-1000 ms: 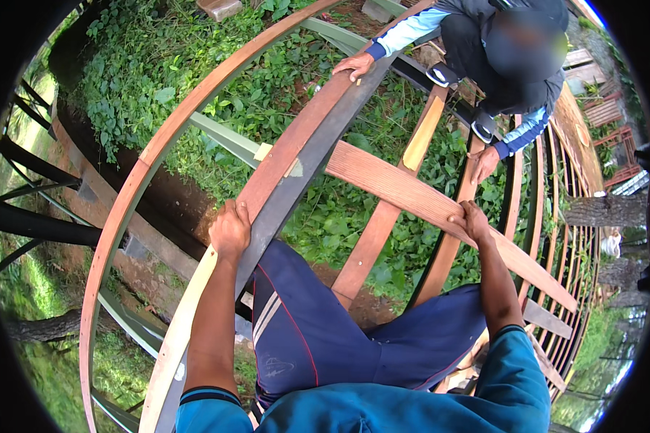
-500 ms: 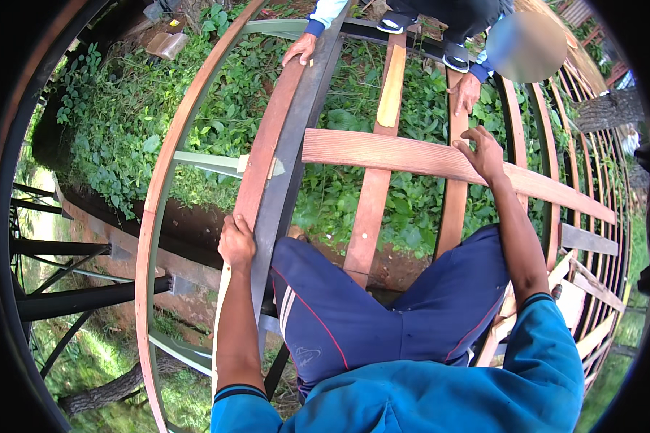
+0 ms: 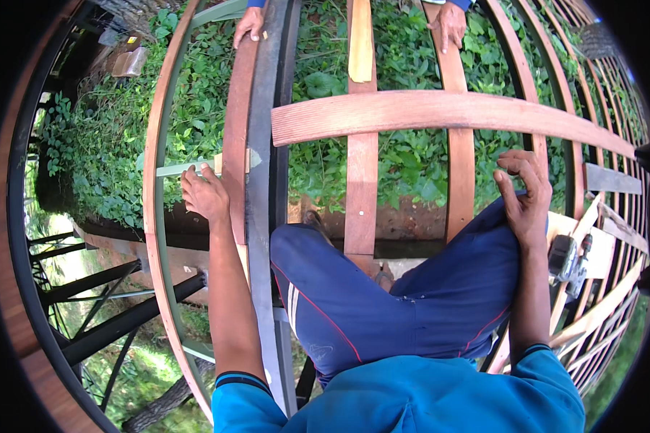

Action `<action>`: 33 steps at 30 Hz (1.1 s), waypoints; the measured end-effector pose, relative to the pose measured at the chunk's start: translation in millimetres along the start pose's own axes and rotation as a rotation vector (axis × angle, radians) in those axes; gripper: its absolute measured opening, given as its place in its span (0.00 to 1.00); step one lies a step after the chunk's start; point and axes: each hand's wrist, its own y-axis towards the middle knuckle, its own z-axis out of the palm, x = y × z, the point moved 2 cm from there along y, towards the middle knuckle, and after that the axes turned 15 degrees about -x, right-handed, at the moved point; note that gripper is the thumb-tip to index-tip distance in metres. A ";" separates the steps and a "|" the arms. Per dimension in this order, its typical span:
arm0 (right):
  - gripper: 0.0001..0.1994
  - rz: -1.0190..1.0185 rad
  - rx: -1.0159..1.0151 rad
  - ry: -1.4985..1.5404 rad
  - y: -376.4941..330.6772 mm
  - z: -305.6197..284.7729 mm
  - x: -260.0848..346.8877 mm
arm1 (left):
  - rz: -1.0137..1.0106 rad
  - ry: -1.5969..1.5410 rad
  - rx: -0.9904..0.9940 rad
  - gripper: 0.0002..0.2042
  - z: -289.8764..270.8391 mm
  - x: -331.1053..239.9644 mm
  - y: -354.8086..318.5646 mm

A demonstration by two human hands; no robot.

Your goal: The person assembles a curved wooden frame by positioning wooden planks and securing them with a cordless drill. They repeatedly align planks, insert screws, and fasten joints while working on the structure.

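Note:
I sit astride a raised frame of curved wooden slats and metal beams, my legs in blue trousers (image 3: pixel 383 303). My left hand (image 3: pixel 206 195) grips the left edge of a long reddish board (image 3: pixel 237 123) that lies along a grey metal beam (image 3: pixel 263 144). My right hand (image 3: pixel 523 191) hovers above my right knee with its fingers loosely curled and nothing in them. It is just below a wide reddish cross plank (image 3: pixel 440 112) laid over the upright slats. Another person's two hands (image 3: pixel 251 23) (image 3: pixel 448 22) rest on the far ends of the board and a slat.
A cordless drill (image 3: pixel 567 260) lies on a pale board at my right. Green plants (image 3: pixel 325 79) cover the ground far below the open gaps. Dark metal struts (image 3: pixel 115 317) run under the frame at lower left. Thin curved ribs (image 3: pixel 155 216) ring the structure.
My right hand has come off the cross plank and now hangs over my knee. The view has tilted down, so the other person shows only as two hands at the top.

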 end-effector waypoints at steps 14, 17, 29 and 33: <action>0.24 0.324 0.568 0.511 -5.5 25.1 -97.4 | -0.160 -0.116 0.263 0.27 39.9 25.4 -8.2; 0.20 0.372 0.568 0.635 -4.8 16.0 -112.2 | -0.178 -0.184 0.273 0.25 39.1 28.2 -9.7; 0.25 0.152 0.615 0.498 -5.4 -1.4 -76.0 | 0.065 -0.187 0.369 0.31 38.0 -15.5 -11.9; 0.24 0.260 0.617 0.451 6.7 5.8 -61.2 | -0.013 -0.229 0.402 0.46 34.6 -22.0 -10.6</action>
